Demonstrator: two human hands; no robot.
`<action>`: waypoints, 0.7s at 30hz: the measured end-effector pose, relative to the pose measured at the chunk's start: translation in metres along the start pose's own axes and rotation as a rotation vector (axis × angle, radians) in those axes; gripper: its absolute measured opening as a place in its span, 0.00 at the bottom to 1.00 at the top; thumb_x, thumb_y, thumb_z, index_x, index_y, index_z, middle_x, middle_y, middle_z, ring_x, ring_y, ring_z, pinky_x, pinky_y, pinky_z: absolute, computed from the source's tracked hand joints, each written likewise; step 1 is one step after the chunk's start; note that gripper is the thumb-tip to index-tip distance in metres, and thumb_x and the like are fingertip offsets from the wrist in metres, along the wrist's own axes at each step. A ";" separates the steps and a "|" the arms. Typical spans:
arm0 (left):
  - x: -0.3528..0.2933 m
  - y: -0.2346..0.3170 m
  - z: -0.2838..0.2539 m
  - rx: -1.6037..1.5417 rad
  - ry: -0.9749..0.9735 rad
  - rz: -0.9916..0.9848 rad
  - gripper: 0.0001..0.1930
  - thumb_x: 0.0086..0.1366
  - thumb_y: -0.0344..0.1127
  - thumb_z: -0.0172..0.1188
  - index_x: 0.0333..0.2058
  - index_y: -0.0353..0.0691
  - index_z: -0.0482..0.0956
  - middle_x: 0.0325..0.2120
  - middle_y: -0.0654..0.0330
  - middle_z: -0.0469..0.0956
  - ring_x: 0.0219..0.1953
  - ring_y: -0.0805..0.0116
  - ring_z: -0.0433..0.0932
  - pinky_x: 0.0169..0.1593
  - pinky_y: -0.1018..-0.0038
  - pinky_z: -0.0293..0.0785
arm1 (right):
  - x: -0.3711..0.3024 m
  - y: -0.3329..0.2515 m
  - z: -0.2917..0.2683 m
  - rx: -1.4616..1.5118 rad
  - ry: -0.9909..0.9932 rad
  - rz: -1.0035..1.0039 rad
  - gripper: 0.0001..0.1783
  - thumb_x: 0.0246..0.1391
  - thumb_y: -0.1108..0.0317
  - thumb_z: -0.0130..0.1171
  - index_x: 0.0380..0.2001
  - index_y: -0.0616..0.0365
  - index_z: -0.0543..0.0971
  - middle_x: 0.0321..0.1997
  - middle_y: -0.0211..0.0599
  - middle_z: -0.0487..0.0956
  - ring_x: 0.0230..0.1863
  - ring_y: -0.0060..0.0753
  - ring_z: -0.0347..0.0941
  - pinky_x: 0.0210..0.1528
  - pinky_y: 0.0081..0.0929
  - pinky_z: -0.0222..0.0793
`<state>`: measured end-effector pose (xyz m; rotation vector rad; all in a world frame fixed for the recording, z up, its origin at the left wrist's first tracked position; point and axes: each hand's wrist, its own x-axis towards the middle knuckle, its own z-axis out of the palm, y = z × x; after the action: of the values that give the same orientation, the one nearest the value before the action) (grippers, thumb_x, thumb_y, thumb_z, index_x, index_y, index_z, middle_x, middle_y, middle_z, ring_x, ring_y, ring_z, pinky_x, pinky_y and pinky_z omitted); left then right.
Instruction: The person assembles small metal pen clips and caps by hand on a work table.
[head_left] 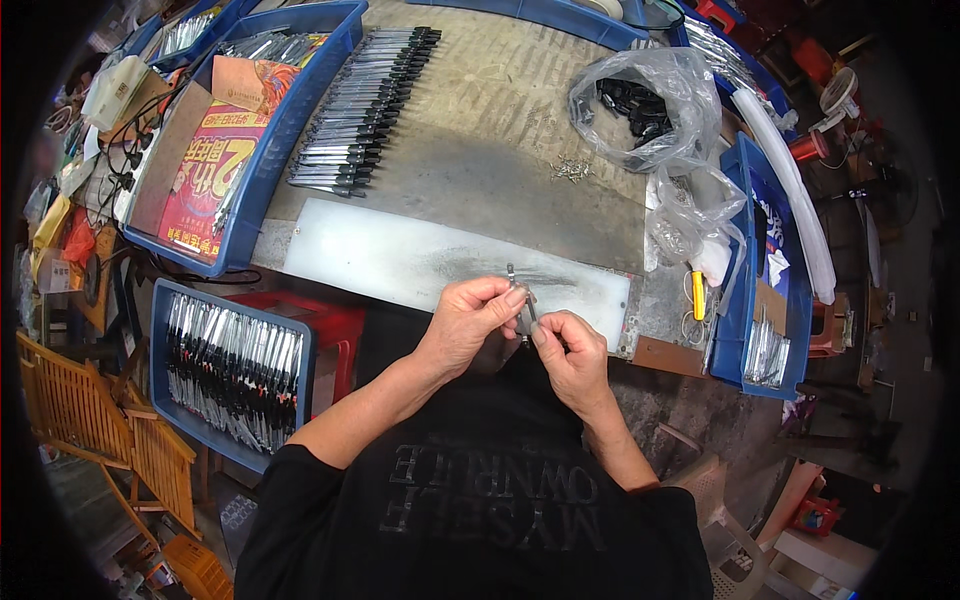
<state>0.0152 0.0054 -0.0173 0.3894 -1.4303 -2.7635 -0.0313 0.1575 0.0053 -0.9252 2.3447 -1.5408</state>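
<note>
Above the front edge of the white board (pixel 380 258), both of my hands meet around a slim dark pen part (pixel 512 272) with a shiny tip at its upper end. The thumb and fingers of my left hand (pixel 470 318) pinch its upper portion. Lower down, my right hand (pixel 575 358) is closed in a pinch at the same piece; the fingers hide much of it. Grey smudges mark the board just beyond the hands. A long row of clear and black pens (pixel 365 105) lies side by side on the worktable (pixel 490 130), farther off to the left.
A clear plastic bag (pixel 690 90) of black parts stands at the back right, beside a small pile of metal pieces (pixel 571 168). A yellow-handled tool (pixel 698 295) lies near the right edge. Blue trays (pixel 262 190) flank the table; another pen-filled tray (pixel 158 375) sits lower left.
</note>
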 end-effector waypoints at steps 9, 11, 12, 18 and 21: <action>-0.004 0.003 0.007 0.090 0.001 0.006 0.08 0.59 0.32 0.56 0.31 0.33 0.77 0.23 0.64 0.73 0.21 0.80 0.69 0.26 0.85 0.68 | -0.007 0.014 0.008 0.224 0.033 0.169 0.06 0.51 0.71 0.54 0.27 0.65 0.73 0.22 0.33 0.73 0.22 0.20 0.65 0.24 0.19 0.61; -0.005 0.003 0.008 0.107 0.007 0.012 0.08 0.58 0.32 0.56 0.32 0.32 0.77 0.23 0.64 0.74 0.22 0.80 0.69 0.26 0.85 0.68 | -0.007 0.013 0.009 0.247 0.033 0.172 0.07 0.52 0.70 0.54 0.27 0.65 0.73 0.22 0.32 0.73 0.22 0.19 0.65 0.24 0.19 0.61; -0.005 0.003 0.008 0.124 0.011 0.017 0.09 0.58 0.32 0.57 0.33 0.32 0.77 0.24 0.63 0.74 0.22 0.80 0.69 0.26 0.85 0.68 | -0.007 0.013 0.009 0.246 0.032 0.173 0.07 0.52 0.70 0.54 0.27 0.65 0.73 0.22 0.32 0.73 0.22 0.19 0.65 0.24 0.19 0.61; -0.004 0.002 0.007 0.147 0.009 0.008 0.09 0.58 0.32 0.57 0.34 0.31 0.77 0.24 0.63 0.74 0.22 0.80 0.69 0.26 0.85 0.68 | -0.007 0.012 0.010 0.256 0.019 0.179 0.08 0.53 0.70 0.54 0.28 0.65 0.74 0.22 0.32 0.74 0.23 0.18 0.66 0.25 0.18 0.62; -0.004 0.002 0.008 0.172 0.003 0.014 0.09 0.58 0.32 0.56 0.34 0.31 0.77 0.23 0.64 0.74 0.21 0.80 0.69 0.26 0.85 0.68 | -0.007 0.010 0.009 0.256 0.019 0.193 0.07 0.53 0.70 0.53 0.28 0.65 0.74 0.23 0.32 0.74 0.24 0.18 0.67 0.26 0.17 0.63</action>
<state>0.0171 0.0110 -0.0102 0.3845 -1.6692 -2.6363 -0.0258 0.1573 -0.0090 -0.6094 2.1109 -1.7215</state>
